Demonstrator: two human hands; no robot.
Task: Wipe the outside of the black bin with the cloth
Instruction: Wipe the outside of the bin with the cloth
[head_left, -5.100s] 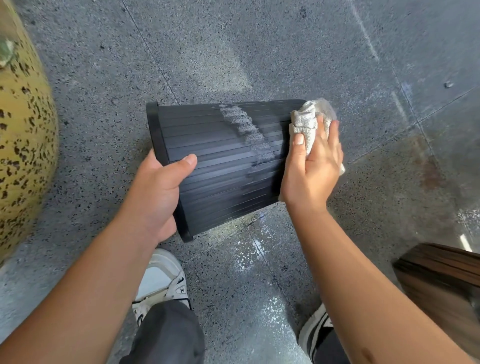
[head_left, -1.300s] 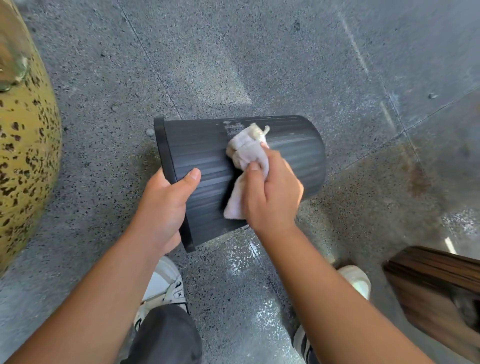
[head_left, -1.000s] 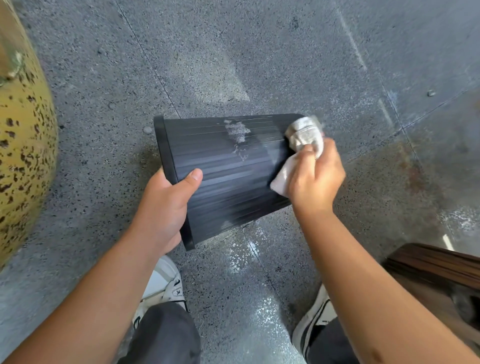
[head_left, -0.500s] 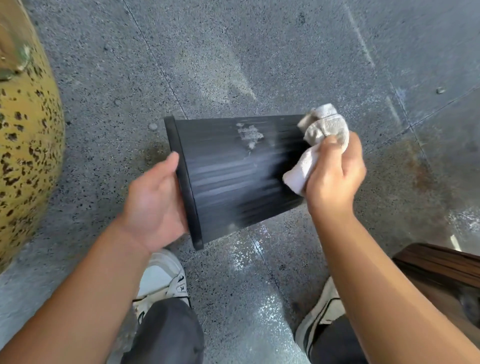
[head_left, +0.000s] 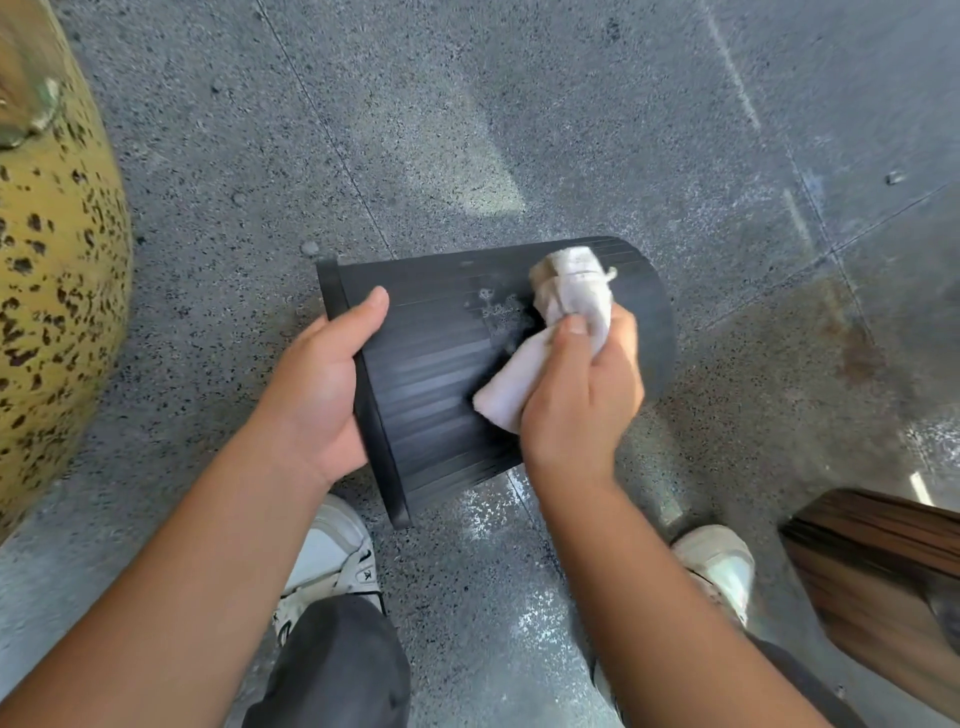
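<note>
The black ribbed bin (head_left: 431, 374) is held on its side above the floor, rim to the left and base to the right. My left hand (head_left: 317, 395) grips the rim, thumb lying across the ribbed wall. My right hand (head_left: 582, 400) is closed on a bunched white cloth (head_left: 566, 306) and presses it against the bin's wall toward the base end. A patch of white foam (head_left: 498, 312) sits on the wall just left of the cloth. The bin's inside is hidden.
Speckled grey stone floor (head_left: 519, 130) with wet patches lies all around. A big yellow spotted pot (head_left: 52, 270) bulges in at the left edge. A dark wooden piece (head_left: 878, 566) sits at lower right. My two white shoes (head_left: 332, 561) stand below the bin.
My right hand has slid the cloth back left from the base end onto the wall. My left thumb has wrapped over the rim again. The foam streak is smaller than five seconds ago.
</note>
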